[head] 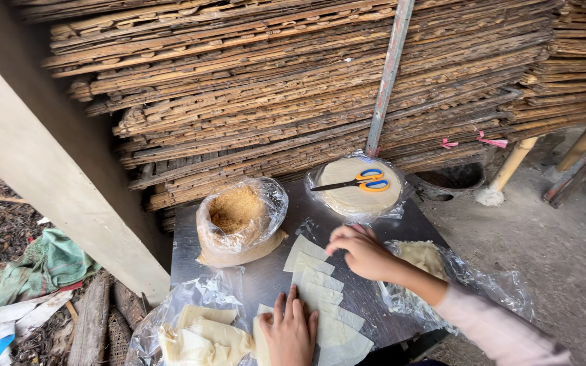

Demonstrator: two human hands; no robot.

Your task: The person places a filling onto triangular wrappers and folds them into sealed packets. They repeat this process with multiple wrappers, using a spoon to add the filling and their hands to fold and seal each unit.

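I note the table (408, 227): bag of crumbs (239, 217) rear left, scissors (361, 181) on the wrapper stack (355, 196) rear right, cut sheets (320, 285) in a central row, folded pieces (198, 335) front left.

Place: outdoor rural food-making yard
Backdrop: stacked woven bamboo drying racks (306, 81)
Ground: bare dirt floor (544, 237), litter and rags (42, 268)
Worktop: small metal counter (272, 271) with bagged wrappers (357, 186) and crumbs (235, 210)

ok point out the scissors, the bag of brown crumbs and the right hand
scissors (363, 181), head view, on the orange handles
bag of brown crumbs (236, 210), head view, on the crumbs inside
right hand (361, 251), head view, back of the hand
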